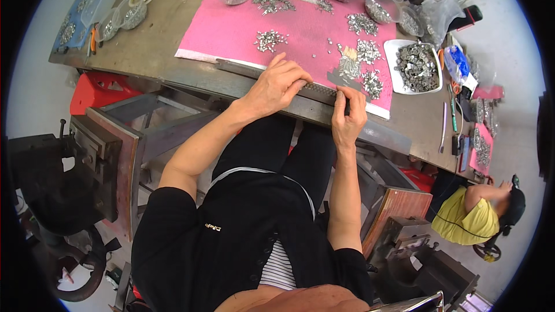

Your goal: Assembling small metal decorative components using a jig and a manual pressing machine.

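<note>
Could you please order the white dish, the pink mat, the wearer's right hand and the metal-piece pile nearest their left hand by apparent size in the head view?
1. Pink mat
2. White dish
3. Right hand
4. Metal-piece pile

A workshop — long workbench, heaps of small metal parts, heavy dark machines nearby.

Your hands: two
Pink mat before you: one
White square dish: one
Co-worker in yellow to your right: one
</note>
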A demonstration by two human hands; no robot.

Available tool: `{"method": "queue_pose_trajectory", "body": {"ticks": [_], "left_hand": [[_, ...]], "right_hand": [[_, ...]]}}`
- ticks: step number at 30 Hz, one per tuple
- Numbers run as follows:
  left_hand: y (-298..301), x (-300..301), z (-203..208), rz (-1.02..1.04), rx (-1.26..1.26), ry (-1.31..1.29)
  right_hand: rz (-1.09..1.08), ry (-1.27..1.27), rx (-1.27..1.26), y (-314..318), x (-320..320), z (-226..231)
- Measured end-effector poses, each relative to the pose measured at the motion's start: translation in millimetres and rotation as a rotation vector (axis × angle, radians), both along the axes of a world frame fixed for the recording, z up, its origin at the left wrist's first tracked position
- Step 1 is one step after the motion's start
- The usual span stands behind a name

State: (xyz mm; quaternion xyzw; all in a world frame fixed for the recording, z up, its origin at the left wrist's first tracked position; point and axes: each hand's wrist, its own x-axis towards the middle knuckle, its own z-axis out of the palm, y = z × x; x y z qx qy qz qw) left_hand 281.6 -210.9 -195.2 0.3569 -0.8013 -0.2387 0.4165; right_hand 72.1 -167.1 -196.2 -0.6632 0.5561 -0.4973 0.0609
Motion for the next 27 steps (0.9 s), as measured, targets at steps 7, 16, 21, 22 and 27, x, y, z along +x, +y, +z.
{"method": "queue_pose_trajectory", "body": {"ticks": [7,16,21,22,27], "left_hand": [[8,-16,-1,0.179,-0.113,-0.105],[-2,46,2,0.414,-0.039,-0.325],[0,38,7,0.367,0.113,-0.559],[1,33,10,0.322,0.118,-0.556],[-1,17,15,0.161,0.116,-0.577]], "right_hand": [[0.013,-0.154,0.147,1,-4,3],[0.007,0.124,0.101,2,1,3],[0.022,0.056,0.139,2,-4,5],[0.029,-0.037,0.164,4,-7,5],[0.003,-0.457,0.129,-3,-20,-16]]}}
